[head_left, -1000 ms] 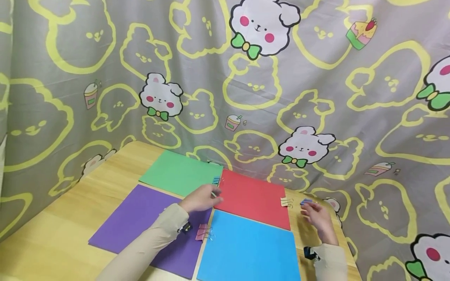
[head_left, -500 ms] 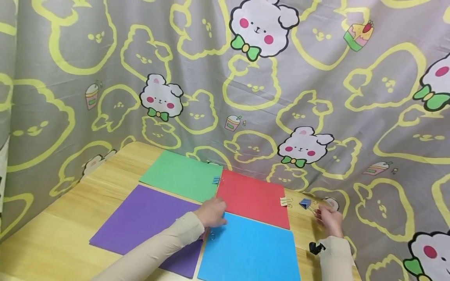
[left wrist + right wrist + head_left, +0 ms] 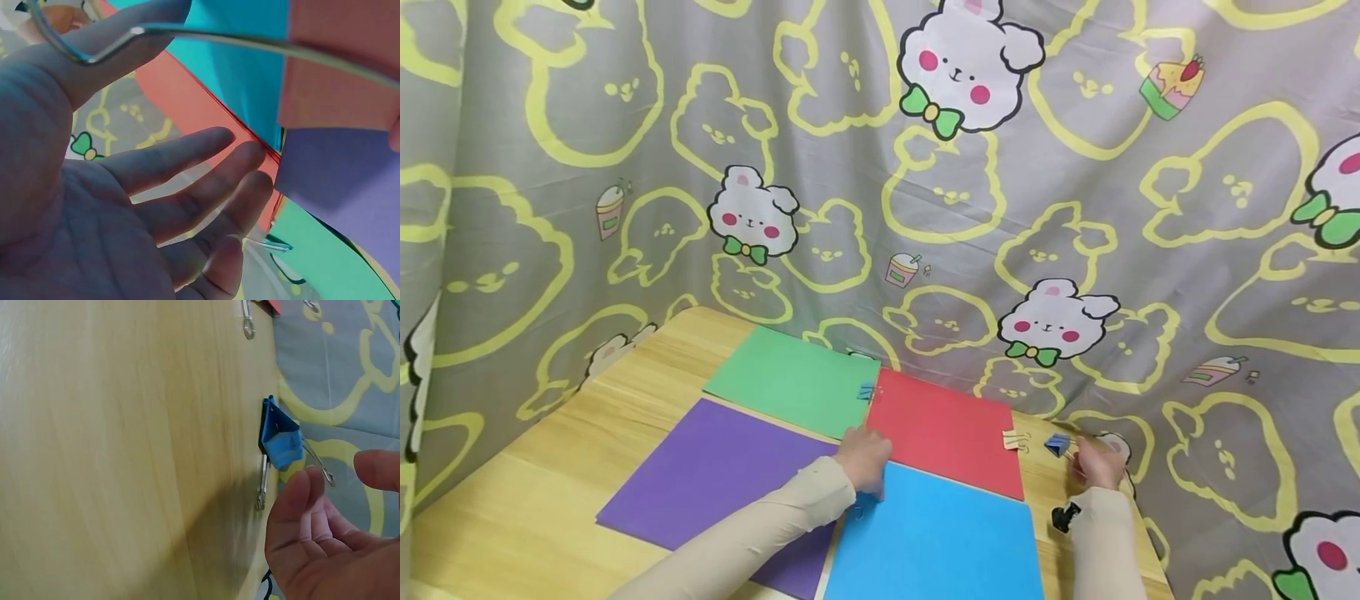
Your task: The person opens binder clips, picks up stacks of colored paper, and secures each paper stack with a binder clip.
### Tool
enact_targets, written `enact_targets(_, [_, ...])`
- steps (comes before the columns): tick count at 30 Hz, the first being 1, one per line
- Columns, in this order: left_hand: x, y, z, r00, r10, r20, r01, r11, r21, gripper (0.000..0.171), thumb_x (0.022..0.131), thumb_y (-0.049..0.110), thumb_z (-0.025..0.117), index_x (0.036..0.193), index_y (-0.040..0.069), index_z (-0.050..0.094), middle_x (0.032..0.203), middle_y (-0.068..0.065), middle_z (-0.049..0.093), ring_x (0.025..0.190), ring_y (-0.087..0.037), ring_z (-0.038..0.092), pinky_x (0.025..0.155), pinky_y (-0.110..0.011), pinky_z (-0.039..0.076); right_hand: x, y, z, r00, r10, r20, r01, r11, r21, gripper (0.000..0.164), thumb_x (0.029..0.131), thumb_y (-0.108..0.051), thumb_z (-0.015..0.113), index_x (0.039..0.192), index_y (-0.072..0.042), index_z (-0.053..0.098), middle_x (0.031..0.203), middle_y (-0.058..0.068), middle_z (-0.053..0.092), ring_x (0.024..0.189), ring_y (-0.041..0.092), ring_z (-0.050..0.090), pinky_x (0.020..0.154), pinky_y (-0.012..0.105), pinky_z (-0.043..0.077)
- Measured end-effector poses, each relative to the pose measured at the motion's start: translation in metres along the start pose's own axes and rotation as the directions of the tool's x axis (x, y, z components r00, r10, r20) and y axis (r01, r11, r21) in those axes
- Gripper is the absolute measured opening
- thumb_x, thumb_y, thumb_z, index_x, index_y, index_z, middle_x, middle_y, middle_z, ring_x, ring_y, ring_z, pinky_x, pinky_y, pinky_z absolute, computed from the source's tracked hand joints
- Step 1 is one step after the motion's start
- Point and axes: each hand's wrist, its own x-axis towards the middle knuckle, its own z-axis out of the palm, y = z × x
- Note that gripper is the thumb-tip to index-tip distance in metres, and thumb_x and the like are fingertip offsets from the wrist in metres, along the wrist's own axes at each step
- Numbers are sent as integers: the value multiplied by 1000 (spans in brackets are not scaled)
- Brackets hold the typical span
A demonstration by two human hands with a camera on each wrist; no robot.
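Note:
My left hand (image 3: 865, 460) is over the corner where the purple sheet (image 3: 707, 467) meets the blue sheet (image 3: 943, 537). In the left wrist view its fingers are loosely bent and the thumb stands apart. A pink binder clip (image 3: 344, 81) is close to the camera there, its wire handle crossing in front of the thumb; in the head view the hand mostly hides it. My right hand (image 3: 1099, 463) is at a dark blue binder clip (image 3: 1057, 444) on the table's right side. In the right wrist view a gap separates thumb and fingers, beside one wire handle.
A green sheet (image 3: 793, 375) and a red sheet (image 3: 943, 429) lie behind. A small blue clip (image 3: 867, 390) grips the green sheet's right edge, a cream clip (image 3: 1011, 439) the red one's. The wooden table (image 3: 535, 492) ends at a patterned curtain (image 3: 850, 208).
My left hand has moved right and down from near the green and red sheets to over the pink clip. The right hand has moved slightly right, and the dark blue clip has turned.

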Motion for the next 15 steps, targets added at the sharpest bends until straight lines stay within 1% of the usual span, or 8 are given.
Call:
enact_targets(1, [1,0,2,1000,-3,6,3,1000,4,37,56,37,96,79,18,74,73,5,62,71,-14,47,68,-31,41,2,1,1,1000,0,-3,0,1000,-13,66,94,-22,57,146,5,27,55,-4,58,51,9,57,52,29,55])
enact_targets(3, [2,0,6,1000,-3,12,3,1000,21,39,56,37,96,82,18,74,74,5,62,71,-14,47,69,-31,40,6,2,3,1000,3,-3,-3,999,-41,63,94,-25,57,144,4,32,53,-4,59,49,9,58,51,28,55])
enact_targets(5, [3,-1,9,1000,3,15,-4,999,32,41,55,38,96,84,19,74,74,4,62,71,-14,47,69,-32,40,9,3,6,1000,1,-2,-1,999,-50,52,96,-27,55,131,9,44,52,-2,61,48,10,60,51,29,55])
enact_targets(7, [3,-2,11,1000,11,16,-12,999,40,42,55,39,96,83,19,74,74,4,61,71,-14,48,68,-32,40,12,5,7,1000,-5,-2,5,997,-73,47,96,-29,54,121,10,47,52,-2,62,48,11,62,51,29,56])
enact_targets(8, [3,-3,11,1000,15,19,-15,999,43,41,55,39,96,83,19,73,74,4,61,71,-14,47,68,-32,40,12,5,7,1000,-5,4,5,997,-77,46,97,-29,53,120,10,48,52,-1,63,48,12,62,51,29,57])
enact_targets(9, [3,-3,10,1000,17,22,-18,999,46,41,55,40,96,82,20,72,74,4,60,71,-14,47,68,-32,39,12,6,7,1000,-2,7,2,998,-67,47,97,-28,53,122,12,48,52,-1,63,48,12,63,51,29,57])
enact_targets(12, [3,-4,10,999,25,34,-26,998,49,43,54,41,96,82,20,72,76,3,60,72,-14,47,68,-32,39,11,6,6,1000,22,-9,-23,999,-41,39,97,-25,54,116,9,49,51,-2,62,48,12,62,51,29,57])
enact_targets(15, [3,-4,9,998,27,51,-30,998,54,45,54,44,96,84,20,71,79,3,60,75,-14,48,70,-32,38,9,4,4,998,63,-24,-62,998,9,24,95,-18,56,99,5,55,49,-3,61,47,11,62,50,29,57])
